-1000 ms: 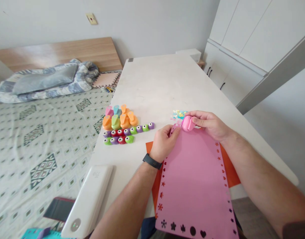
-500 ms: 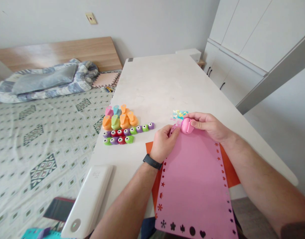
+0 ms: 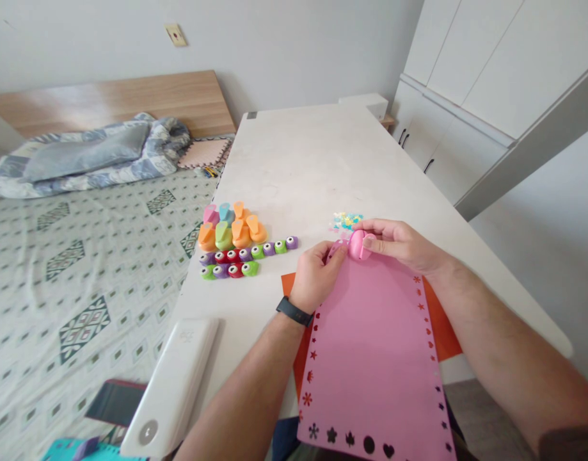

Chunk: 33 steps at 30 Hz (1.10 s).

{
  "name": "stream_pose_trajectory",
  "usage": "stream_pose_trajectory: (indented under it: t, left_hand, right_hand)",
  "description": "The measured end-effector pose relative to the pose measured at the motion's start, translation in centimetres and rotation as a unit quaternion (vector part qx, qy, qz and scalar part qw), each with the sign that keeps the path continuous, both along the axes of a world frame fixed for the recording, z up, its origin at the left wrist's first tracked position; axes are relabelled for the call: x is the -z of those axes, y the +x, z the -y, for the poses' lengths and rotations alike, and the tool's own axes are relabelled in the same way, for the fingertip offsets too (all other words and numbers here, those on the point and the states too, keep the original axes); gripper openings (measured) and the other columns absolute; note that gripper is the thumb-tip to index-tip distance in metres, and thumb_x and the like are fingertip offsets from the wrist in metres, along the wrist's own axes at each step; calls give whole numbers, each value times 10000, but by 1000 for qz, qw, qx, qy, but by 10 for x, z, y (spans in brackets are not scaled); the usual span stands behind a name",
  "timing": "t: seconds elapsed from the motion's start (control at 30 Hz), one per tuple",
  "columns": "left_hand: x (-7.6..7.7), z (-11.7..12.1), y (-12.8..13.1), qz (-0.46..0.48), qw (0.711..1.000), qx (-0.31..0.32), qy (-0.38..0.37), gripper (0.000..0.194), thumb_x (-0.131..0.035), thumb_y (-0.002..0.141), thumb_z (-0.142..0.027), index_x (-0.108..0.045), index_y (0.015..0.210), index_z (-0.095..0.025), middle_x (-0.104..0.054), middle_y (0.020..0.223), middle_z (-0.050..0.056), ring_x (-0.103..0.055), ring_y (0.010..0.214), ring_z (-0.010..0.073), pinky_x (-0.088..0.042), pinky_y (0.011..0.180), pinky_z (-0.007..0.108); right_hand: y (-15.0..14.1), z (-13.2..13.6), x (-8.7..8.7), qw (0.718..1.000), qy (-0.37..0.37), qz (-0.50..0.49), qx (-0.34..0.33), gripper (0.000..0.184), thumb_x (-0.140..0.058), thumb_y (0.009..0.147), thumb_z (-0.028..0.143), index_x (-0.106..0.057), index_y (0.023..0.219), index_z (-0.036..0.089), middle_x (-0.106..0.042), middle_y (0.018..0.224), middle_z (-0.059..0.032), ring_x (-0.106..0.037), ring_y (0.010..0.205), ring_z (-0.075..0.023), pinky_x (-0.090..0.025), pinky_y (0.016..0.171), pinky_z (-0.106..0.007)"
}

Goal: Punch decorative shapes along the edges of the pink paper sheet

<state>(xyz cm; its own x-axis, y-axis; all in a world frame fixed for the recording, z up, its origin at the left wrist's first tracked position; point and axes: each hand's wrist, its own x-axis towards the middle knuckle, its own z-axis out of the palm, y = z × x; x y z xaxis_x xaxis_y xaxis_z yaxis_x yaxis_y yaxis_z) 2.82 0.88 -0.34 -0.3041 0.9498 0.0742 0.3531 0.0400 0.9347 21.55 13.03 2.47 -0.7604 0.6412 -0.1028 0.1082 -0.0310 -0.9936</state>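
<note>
My right hand (image 3: 394, 243) is closed around a pink craft punch (image 3: 359, 244), its thumb on the punch's lever. The punch sits at the far edge of a pink sheet (image 3: 370, 339), near the sheet's far left corner. My left hand (image 3: 317, 272) pinches that corner just left of the punch. Shaped cut-outs, such as stars, hearts and crowns, line the sheet's sides and near edge. Beneath it lies an orange sheet (image 3: 440, 320), showing on both sides. Small yellow, blue and pink paper bits (image 3: 347, 221) lie just beyond the punch.
To the left on the white table (image 3: 294, 166) stand larger craft punches (image 3: 240, 234) and rows of small ones (image 3: 233, 270). A white oblong device (image 3: 173, 384) lies at the near left, beside a dark phone (image 3: 116, 402). The bed (image 3: 106, 256) borders the table's left side.
The pink punch has shifted slightly left and nearer along the sheet's far edge with my right hand. My left hand keeps its pinch on the corner.
</note>
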Motion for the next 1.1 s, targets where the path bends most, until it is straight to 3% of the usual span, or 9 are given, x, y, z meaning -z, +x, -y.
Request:
stream_pose_trajectory:
  t: [0.53,1.1]
  left_hand:
    - [-3,0,1,-6,1000,-2,4,405,-562,966,-526,-677,832,-161,-527,701,-27,-429,668,113,-331,610,246]
    - [-4,1,2,1,1000,5,-2,394,-563,965,-520,-694,849,-167,-553,711,-21,-440,668,118,-329,608,245]
  right_hand:
    - [-6,2,3,999,-21,-34,32,382,-838,811,443,-746,1097,207,-763,1094,-88,-701,959,-239,-523,908,-390]
    - [-8,3,4,998,-24,-41,47,353,-866,778,425,-754,1038,213,-771,1042,-74,-702,868,-219,-531,852,-374]
